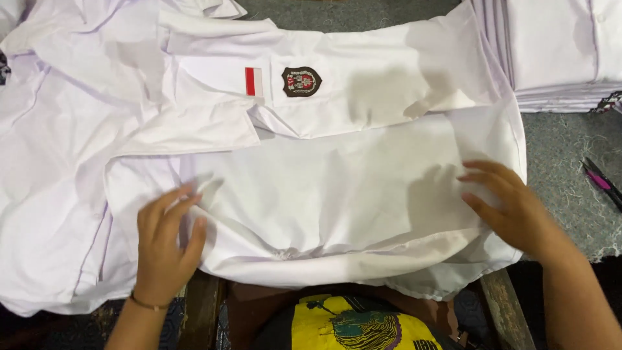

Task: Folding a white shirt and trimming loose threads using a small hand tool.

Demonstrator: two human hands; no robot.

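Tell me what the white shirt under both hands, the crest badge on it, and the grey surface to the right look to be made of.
White shirt: thin woven cloth, matte, probably cotton or a blend; it creases softly and folds flat.
Crest badge: seemingly an embroidered patch, dark with a stitched border.
Grey surface: looks like felt or rough carpet, fuzzy with loose threads on it.

Bright overhead light; soft shadows; sharp focus

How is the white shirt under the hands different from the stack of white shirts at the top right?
The white shirt lies spread out and wrinkled; the stack is folded flat and neat. The shirt shows a dark badge; the stack shows none. Both hands press the shirt; none touches the stack. Both are white cloth.
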